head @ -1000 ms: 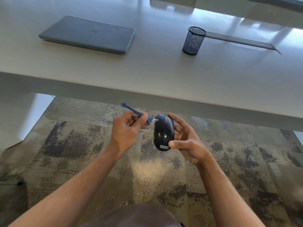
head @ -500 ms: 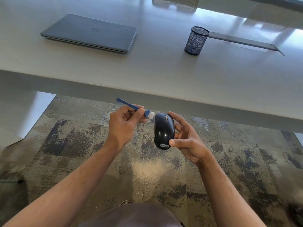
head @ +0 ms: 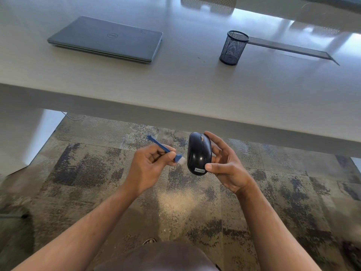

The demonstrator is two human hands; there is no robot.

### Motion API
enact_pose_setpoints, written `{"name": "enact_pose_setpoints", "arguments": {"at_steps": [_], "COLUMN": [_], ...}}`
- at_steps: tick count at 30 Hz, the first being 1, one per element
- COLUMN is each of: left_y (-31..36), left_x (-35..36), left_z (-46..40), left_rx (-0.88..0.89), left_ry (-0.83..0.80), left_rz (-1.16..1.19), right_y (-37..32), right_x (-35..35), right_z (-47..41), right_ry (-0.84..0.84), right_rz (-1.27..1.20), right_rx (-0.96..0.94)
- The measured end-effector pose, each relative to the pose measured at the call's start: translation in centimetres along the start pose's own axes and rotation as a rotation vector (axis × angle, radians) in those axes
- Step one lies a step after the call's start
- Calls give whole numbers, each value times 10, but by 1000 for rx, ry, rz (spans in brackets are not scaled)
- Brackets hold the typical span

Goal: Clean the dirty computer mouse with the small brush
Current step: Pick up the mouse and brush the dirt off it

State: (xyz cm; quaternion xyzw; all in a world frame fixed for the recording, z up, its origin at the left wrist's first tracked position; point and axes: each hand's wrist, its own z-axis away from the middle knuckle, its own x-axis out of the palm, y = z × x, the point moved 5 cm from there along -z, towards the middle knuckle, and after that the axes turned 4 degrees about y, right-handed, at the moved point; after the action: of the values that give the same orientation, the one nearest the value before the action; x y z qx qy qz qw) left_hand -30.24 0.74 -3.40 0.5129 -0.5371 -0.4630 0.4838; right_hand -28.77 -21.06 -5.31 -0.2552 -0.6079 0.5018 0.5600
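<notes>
A grey desk (head: 195, 85) carries a closed laptop (head: 106, 39) far left and a mesh cup (head: 232, 48) far right. Below its near edge, the right hand (head: 224, 165) grips a black mouse (head: 199, 153). The left hand (head: 150, 165) pinches a small blue brush (head: 166, 148), whose bristles are seemingly just beside the mouse's left flank.

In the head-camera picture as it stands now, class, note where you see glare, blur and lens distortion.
Head view: strong window glare washes the far right of the table; a small highlight sits on the glossy black mouse; the white bristles of the small brush look smeared; the wide lens bows the table's near edge, while the closed laptop and mesh cup stay fairly sharp.
</notes>
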Motion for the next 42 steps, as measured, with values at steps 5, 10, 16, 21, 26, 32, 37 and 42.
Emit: {"name": "enact_pose_setpoints", "arguments": {"at_steps": [5, 10, 16, 21, 26, 32, 37, 42], "left_y": [9, 23, 9, 1, 15, 17, 8, 11], "left_x": [-3, 6, 9, 5, 3, 7, 11, 12], "left_z": [-4, -8, 4, 6, -4, -6, 8, -2], "left_rx": [19, 47, 34, 30, 66, 71, 72, 90], "left_ry": [72, 102, 56, 60, 105, 55, -107, -63], "left_rz": [45, 152, 52, 9, 84, 84, 11, -5], "right_y": [0, -1, -5, -3, 2, 2, 0, 3], "right_x": [1, 4, -2, -4, -1, 1, -4, -2], "right_z": [0, 1, 1, 2, 0, -2, -1, -2], "right_ry": [-10, -3, 8, 9, -4, -11, 6, -13], "right_rz": [-9, 4, -8, -9, 13, 13, -13, -18], "right_rx": [0, -1, -15, -1, 22, 16, 26, 37]}}
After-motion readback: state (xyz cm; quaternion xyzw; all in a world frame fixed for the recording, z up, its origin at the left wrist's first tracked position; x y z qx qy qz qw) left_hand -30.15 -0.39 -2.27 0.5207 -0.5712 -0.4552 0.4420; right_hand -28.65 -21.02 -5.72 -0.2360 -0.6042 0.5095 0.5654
